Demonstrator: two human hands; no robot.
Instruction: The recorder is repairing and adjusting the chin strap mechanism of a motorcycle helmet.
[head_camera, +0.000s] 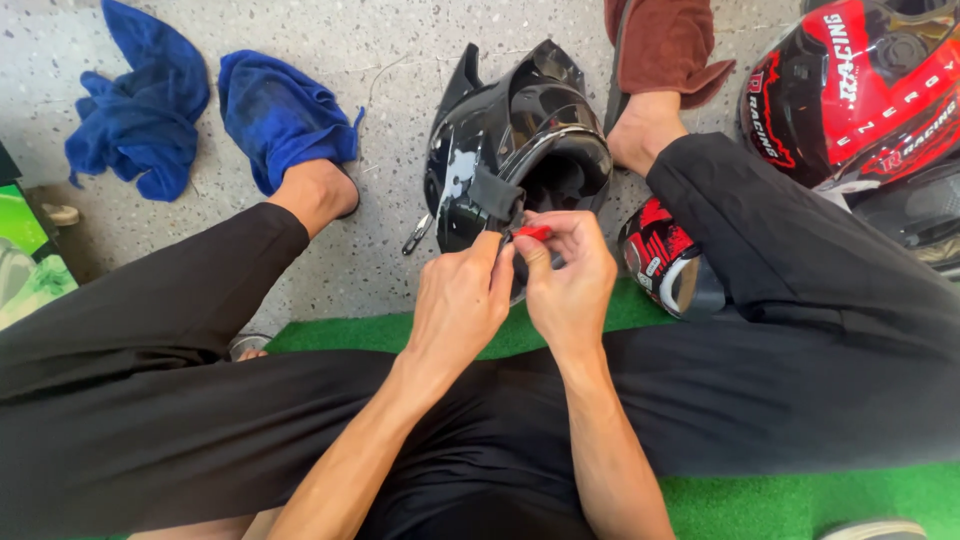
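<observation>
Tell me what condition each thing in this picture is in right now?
Black helmet: tipped on the floor, opening toward the person.
Chin strap: pinched by the left hand.
Red tab: held in the right hand fingertips.
Red and black helmet: resting on the floor, untouched.
Blue cloths: crumpled on the floor.

Two crumpled blue cloths (140, 105) (283, 115) are lying side by side on the speckled floor (400, 40) at upper left. A brown slipper (665, 45) is covering one foot at top centre. A red-and-black helmet (862, 90) is resting at upper right — a smaller red patterned helmet (665, 262) is sitting below it, beside green artificial turf (800, 505). A green box (25, 255) is showing at the left edge.
</observation>
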